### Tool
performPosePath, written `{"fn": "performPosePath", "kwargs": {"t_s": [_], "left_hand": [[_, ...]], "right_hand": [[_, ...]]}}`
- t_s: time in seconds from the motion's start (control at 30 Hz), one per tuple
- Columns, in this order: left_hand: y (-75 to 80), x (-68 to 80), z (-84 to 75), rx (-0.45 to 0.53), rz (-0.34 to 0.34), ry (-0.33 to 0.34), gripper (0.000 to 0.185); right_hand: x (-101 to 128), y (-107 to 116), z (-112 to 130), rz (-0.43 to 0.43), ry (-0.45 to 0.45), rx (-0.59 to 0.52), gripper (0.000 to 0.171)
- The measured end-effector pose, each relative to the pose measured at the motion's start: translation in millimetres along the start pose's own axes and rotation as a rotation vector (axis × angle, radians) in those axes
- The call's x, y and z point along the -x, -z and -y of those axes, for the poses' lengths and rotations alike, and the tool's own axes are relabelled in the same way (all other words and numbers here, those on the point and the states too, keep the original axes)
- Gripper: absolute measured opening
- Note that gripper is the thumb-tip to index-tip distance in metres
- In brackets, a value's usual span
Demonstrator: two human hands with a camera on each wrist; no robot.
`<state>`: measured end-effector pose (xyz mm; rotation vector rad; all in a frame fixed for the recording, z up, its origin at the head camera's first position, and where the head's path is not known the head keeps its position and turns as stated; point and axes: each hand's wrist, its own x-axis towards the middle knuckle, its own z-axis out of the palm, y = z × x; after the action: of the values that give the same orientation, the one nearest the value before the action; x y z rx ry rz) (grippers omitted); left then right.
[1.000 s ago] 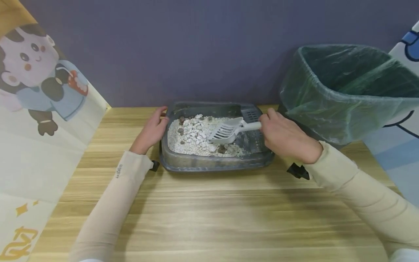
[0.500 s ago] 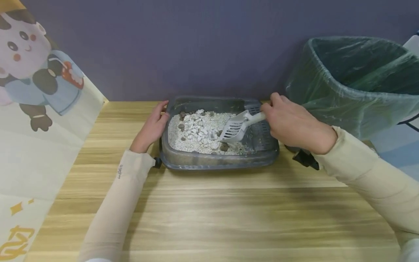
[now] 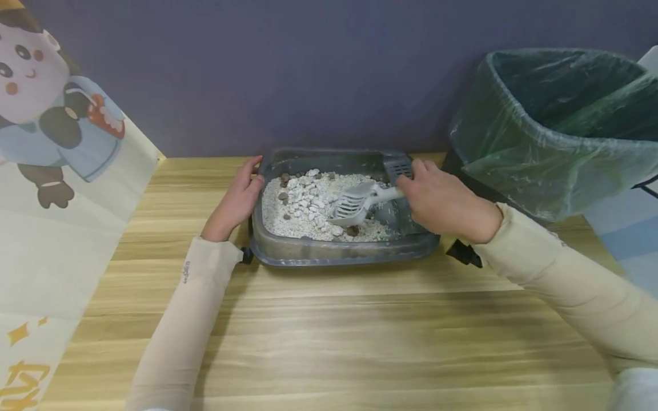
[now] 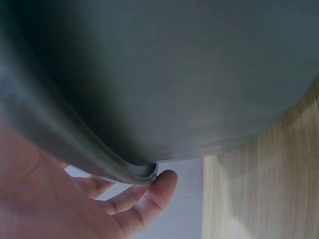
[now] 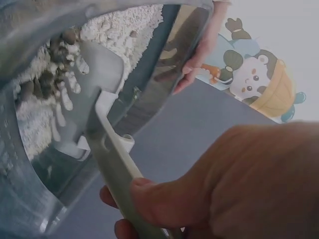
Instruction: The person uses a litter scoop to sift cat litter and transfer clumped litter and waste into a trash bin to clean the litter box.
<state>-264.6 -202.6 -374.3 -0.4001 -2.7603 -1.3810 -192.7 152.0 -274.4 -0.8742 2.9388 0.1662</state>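
A grey plastic litter box (image 3: 329,254) holds pale litter (image 3: 308,211) with white lumps and several brown clumps (image 3: 352,230). At its left end, my left hand (image 3: 233,200) holds the rim; in the left wrist view the fingers (image 4: 144,204) bend round the rim's outer side, the thumb hidden. My right hand (image 3: 444,200) grips the handle of a light grey slotted litter scoop (image 3: 354,204) over the litter. In the right wrist view my thumb (image 5: 164,199) presses along the handle, and dark clumps lie by the slotted end. Whether the scoop carries any litter is unclear.
A dark bin lined with a translucent green bag (image 3: 545,165) stands right of the box, its mouth open upward. The wooden table (image 3: 360,325) meets a dark blue-grey wall (image 3: 288,74) behind. A cartoon-printed panel (image 3: 61,240) is at the left.
The scoop first went right and tilted steeper, then came back left and flattened over the litter, my right hand lowering with it. My left hand keeps to the box's rim. The view shifted slightly.
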Motion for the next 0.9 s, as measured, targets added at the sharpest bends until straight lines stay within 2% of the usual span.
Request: {"fn": "performPosePath", "kwargs": {"t_s": [0.23, 0.4, 0.5, 0.67, 0.8, 0.9], "left_hand": [[1.8, -0.2, 1.0, -0.016, -0.002, -0.012, 0.052], [0.1, -0.5, 3.4, -0.005, -0.007, -0.01, 0.052], [0.4, -0.1, 1.5, -0.005, -0.009, -0.009, 0.052], [0.7, 0.6, 1.2, -0.017, -0.009, -0.013, 0.052], [-0.6, 0.3, 2.9, -0.027, 0.008, -0.02, 0.052], [0.0, 0.6, 1.2, -0.03, 0.018, -0.032, 0.052]], "right_hand": [[-14.2, -26.1, -2.6, 0.003, -0.038, -0.152, 0.044], [-25.2, -52.7, -5.3, -0.005, -0.013, -0.293, 0.039], [-33.3, -64.7, -7.1, -0.054, 0.018, -0.372, 0.036], [-41.5, -79.0, -11.5, -0.139, 0.012, -0.501, 0.033], [-39.7, -91.7, -14.5, -0.135, -0.012, -0.554, 0.033], [-38.5, -98.1, -13.0, -0.164, -0.017, -0.547, 0.032]]}}
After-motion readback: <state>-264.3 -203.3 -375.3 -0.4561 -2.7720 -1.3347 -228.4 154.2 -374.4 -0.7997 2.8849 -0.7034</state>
